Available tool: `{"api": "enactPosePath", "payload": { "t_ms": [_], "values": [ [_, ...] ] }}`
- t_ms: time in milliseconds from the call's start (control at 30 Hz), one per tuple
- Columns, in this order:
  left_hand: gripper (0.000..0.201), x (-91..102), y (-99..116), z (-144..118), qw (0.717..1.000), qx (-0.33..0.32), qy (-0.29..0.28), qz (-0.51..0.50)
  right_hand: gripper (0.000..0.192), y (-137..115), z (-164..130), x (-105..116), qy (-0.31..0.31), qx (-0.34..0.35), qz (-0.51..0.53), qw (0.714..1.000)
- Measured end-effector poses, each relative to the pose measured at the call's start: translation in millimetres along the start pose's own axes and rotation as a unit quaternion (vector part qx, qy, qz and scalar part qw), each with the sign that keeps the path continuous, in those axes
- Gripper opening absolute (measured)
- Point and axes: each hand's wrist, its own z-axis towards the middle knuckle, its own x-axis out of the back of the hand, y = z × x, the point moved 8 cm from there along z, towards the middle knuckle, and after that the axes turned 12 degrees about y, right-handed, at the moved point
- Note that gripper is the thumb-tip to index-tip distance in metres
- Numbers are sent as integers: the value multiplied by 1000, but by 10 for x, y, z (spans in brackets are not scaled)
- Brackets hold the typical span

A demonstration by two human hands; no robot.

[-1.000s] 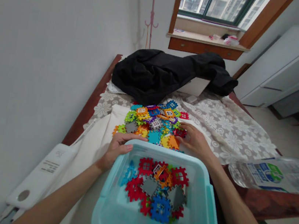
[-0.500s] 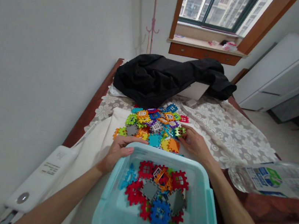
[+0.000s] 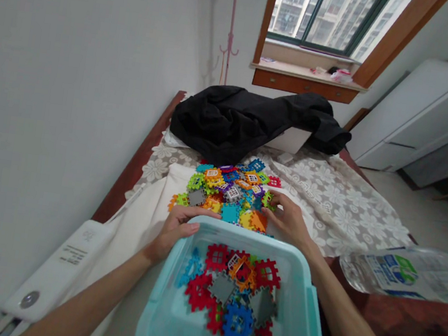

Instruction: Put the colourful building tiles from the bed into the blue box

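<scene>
My left hand point(image 3: 175, 232) is closed on the far left corner of a light teal plastic bin point(image 3: 298, 317), thumb over the rim. Inside lie several notched plastic building blocks, among them a blue block point(image 3: 238, 323), a red block point(image 3: 217, 257) and a grey block point(image 3: 222, 287). Beyond the bin, my right hand point(image 3: 289, 219) pinches a lime green building block point(image 3: 268, 199) with a window pattern, at the right side of a heap of colourful blocks point(image 3: 230, 212). Its lower fingers are partly hidden by the hand itself.
Black cloth point(image 3: 231, 116) lies behind the heap, partly over a white box point(image 3: 290, 140). A clear plastic bottle point(image 3: 401, 271) lies at the right. A white device point(image 3: 60, 267) stands at the left by the wall. Patterned cloth point(image 3: 353, 200) covers the table.
My right hand has turned the green block slightly and holds it more edge-on. The left hand stays on the bin's rim. The whole view has shifted a little.
</scene>
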Motion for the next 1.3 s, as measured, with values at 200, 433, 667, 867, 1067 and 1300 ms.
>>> {"api": "enactPosePath", "payload": {
  "t_ms": [200,433,667,867,1067,1300],
  "values": [
    [42,-7,-3,-8,1000,7,0,-16,22,-69,-16,-120,-8,9,-10,1000],
    [41,-4,-21,-11,1000,10,-9,-22,18,25,-26,-86,-13,25,-7,1000],
    [40,-21,-13,-6,999,9,-13,-29,19,-3,-8,-101,-33,25,32,999],
    [42,-7,-44,-18,999,11,-16,-35,14,43,51,91,23,-19,58,998],
    [42,9,-42,-6,1000,-3,-11,-12,37,-18,35,255,91,-152,343,922],
    [43,-19,-20,-18,1000,1,-13,-23,42,-699,-227,285,-82,-124,499,854]
  ]
}}
